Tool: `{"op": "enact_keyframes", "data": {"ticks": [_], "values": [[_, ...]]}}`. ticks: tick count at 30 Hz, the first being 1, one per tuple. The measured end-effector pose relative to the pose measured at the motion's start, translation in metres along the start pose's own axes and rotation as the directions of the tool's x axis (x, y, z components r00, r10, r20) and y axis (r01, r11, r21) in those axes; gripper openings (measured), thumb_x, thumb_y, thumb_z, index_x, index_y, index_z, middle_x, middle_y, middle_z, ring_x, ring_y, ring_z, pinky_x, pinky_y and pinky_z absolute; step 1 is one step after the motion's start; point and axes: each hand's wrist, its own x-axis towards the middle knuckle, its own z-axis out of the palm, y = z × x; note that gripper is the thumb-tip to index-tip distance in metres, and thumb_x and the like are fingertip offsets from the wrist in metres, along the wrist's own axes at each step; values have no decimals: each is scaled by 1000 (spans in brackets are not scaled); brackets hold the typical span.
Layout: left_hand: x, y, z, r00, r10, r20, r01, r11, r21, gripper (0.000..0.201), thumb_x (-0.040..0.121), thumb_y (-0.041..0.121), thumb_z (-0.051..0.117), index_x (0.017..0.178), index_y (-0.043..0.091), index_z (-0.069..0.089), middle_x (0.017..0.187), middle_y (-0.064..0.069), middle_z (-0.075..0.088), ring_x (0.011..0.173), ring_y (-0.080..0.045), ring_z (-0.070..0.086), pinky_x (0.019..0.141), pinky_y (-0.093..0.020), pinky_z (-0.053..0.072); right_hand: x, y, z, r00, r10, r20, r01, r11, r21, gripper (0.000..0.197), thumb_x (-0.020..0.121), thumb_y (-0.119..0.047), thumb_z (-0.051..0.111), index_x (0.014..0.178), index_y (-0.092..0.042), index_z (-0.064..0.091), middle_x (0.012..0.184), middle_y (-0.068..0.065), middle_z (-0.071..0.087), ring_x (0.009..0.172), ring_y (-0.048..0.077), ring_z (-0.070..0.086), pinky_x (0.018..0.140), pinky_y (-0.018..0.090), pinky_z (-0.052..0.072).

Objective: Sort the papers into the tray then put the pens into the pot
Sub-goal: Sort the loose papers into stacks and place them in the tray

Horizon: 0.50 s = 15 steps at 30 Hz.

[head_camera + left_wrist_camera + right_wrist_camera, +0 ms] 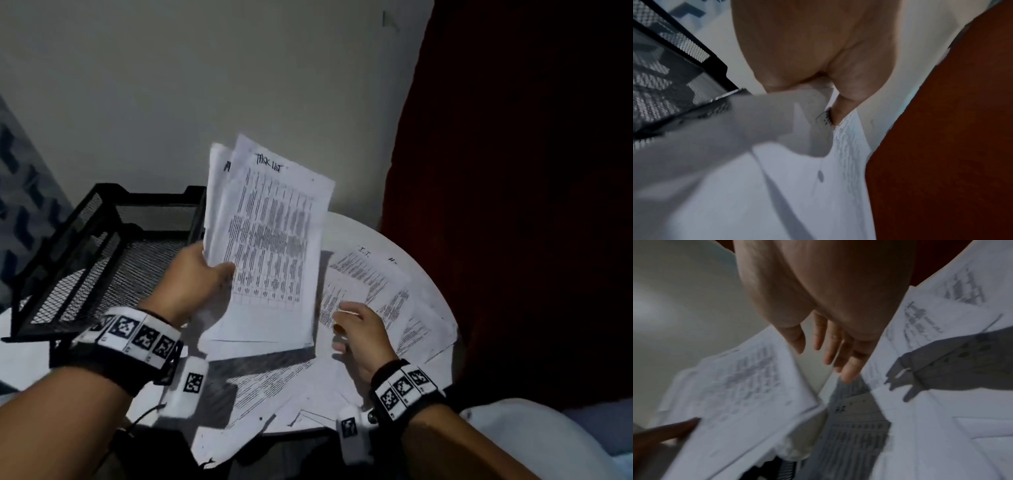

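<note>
My left hand point(202, 274) grips a stack of printed papers point(270, 240) by its left edge, thumb on the front sheet, and holds it tilted up above the table. In the left wrist view the thumb pinches the held papers point(797, 146) beside the tray. A black mesh tray point(102, 246) stands at the left, its tiers showing no paper. More loose papers point(373, 291) lie spread on the round white table point(442, 308). My right hand point(356, 329) hovers over them with fingers relaxed and holds nothing; its fingers point(849, 369) point at the sheets. No pens or pot are in view.
A pale wall rises behind the table and a dark red curtain point(513, 205) hangs at the right. A white chair edge point(534, 431) sits at the lower right. Other sheets point(267, 390) overhang the table's front edge.
</note>
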Motion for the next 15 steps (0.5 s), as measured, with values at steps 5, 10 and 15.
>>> {"op": "enact_keyframes", "data": {"ticks": [5,10,15], "values": [[15,-3,-34,997,16,-71,-12,999,52,10,90,16,71,94,11,63,79,-6,66,71,-25,64,65,-34,52,39,33,-11,962,94,-258,-182,922,-342,72,82,-36,75,141,1,56,129,20,68,110,35,69,90,41,54],[17,-8,-40,999,-14,-52,19,995,94,14,93,16,70,103,9,64,88,-6,66,79,-23,63,70,-33,46,41,49,17,953,55,-298,-253,682,-686,116,69,-65,80,160,-15,30,161,13,39,144,39,44,113,51,46],[16,-11,-41,999,-25,-35,29,991,129,24,93,15,70,115,7,65,85,-3,64,75,-19,62,61,-28,43,51,65,32,971,71,-228,-227,572,-789,94,77,-32,87,151,-11,34,141,16,59,125,38,61,93,40,56]]}}
